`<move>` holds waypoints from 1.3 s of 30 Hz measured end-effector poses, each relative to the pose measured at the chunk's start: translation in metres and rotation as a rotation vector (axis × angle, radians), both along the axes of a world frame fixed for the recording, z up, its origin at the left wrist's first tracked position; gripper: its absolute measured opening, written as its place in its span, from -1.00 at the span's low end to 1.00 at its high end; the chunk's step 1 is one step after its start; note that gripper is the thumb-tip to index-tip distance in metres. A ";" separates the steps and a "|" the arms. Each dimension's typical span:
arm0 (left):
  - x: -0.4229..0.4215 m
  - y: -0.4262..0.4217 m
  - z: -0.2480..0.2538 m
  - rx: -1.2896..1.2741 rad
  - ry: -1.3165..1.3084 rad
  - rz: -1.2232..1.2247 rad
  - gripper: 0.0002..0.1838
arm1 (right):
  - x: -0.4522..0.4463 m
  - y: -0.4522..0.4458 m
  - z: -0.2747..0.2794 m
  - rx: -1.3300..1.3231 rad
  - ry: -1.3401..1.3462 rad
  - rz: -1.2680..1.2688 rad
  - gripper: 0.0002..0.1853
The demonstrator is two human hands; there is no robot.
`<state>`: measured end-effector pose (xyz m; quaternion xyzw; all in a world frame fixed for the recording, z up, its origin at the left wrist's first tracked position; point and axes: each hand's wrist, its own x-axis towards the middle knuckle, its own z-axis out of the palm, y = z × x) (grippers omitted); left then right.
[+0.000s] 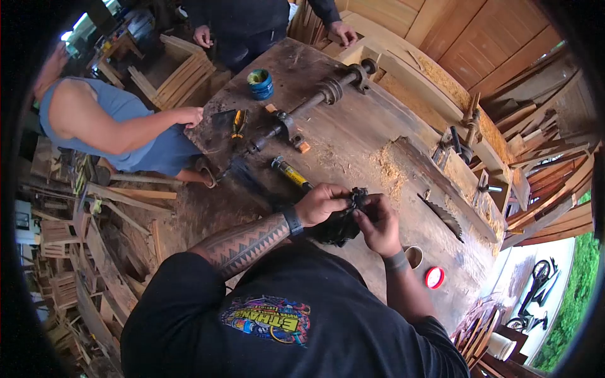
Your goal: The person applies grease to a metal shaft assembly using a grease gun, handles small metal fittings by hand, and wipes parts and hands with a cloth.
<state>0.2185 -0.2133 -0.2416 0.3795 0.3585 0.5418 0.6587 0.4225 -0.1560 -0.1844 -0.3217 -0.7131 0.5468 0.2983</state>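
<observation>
Both my hands meet over the near part of the wooden table [328, 148]. My left hand [321, 205], below a dark wristband, pinches one side of a bunched black thing [358, 198], perhaps a bag or cloth. My right hand [379, 227] pinches its other side with thumb and fingers. The black material hangs down below my fingers. A yellow and black tube [291, 173] lies just beyond my left hand. Beside my right wrist are a small round cup [413, 256] and a red lid [435, 277].
A metal shaft [315, 101] with bearings lies across the table, near a blue tub [260, 84] and yellow-handled pliers [238, 123]. Wood shavings [391, 170] and a toothed blade [442, 217] are at the right. One person [120, 126] stands left, another [242, 25] at the far edge.
</observation>
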 end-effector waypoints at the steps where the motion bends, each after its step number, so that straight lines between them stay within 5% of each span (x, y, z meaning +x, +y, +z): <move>1: 0.000 0.000 -0.009 0.005 -0.013 -0.011 -0.78 | 0.001 -0.001 -0.001 -0.046 -0.011 0.000 -0.80; 4: 0.008 -0.001 -0.024 -0.056 -0.126 0.090 -0.77 | -0.001 -0.006 -0.010 -0.261 0.244 -0.098 -0.79; 7: 0.008 -0.005 -0.020 -0.148 -0.217 0.252 -0.74 | 0.002 0.003 -0.026 -0.172 0.335 -0.183 -0.80; 10: 0.001 -0.009 -0.015 -0.244 -0.395 0.292 -0.68 | 0.008 0.012 -0.024 0.148 0.071 -0.123 -0.81; 11: 0.000 -0.011 -0.013 -0.261 -0.424 0.281 -0.68 | 0.013 0.011 -0.017 -0.032 -0.032 -0.084 -0.82; 14: -0.004 -0.010 -0.010 -0.270 -0.554 0.172 -0.67 | 0.016 0.015 -0.018 -0.661 0.328 -0.073 -0.78; 18: -0.008 -0.012 -0.003 -0.249 -0.653 0.063 -0.67 | 0.000 0.010 0.010 -1.069 0.838 -0.141 -0.69; 22: -0.010 -0.015 -0.007 -0.241 -0.640 0.028 -0.68 | 0.010 0.021 -0.006 -0.979 0.802 -0.034 -0.68; 25: -0.008 -0.015 0.007 -0.245 -0.619 0.048 -0.69 | 0.012 0.026 -0.017 -0.897 0.800 0.028 -0.60; 28: -0.005 -0.013 -0.006 -0.158 -0.359 0.067 -0.68 | 0.005 0.019 -0.015 -0.206 0.100 -0.179 -0.56; 29: -0.006 -0.013 -0.016 -0.114 -0.233 0.064 -0.67 | 0.002 0.015 -0.007 0.473 -0.169 -0.226 -0.61; 32: -0.002 -0.020 0.003 -0.121 -0.091 0.129 -0.65 | 0.006 0.003 0.001 0.683 -0.171 -0.088 -0.69; 34: -0.006 -0.027 -0.009 -0.116 -0.023 0.130 -0.65 | 0.004 -0.010 -0.008 0.226 -0.086 0.162 -0.65; 36: -0.008 -0.034 -0.011 -0.028 0.294 0.142 -0.89 | 0.000 -0.031 -0.030 0.031 -0.037 0.085 -0.71; 39: -0.012 -0.042 -0.017 -0.104 0.110 0.071 -0.91 | -0.009 -0.041 -0.061 -0.740 0.395 0.115 -0.78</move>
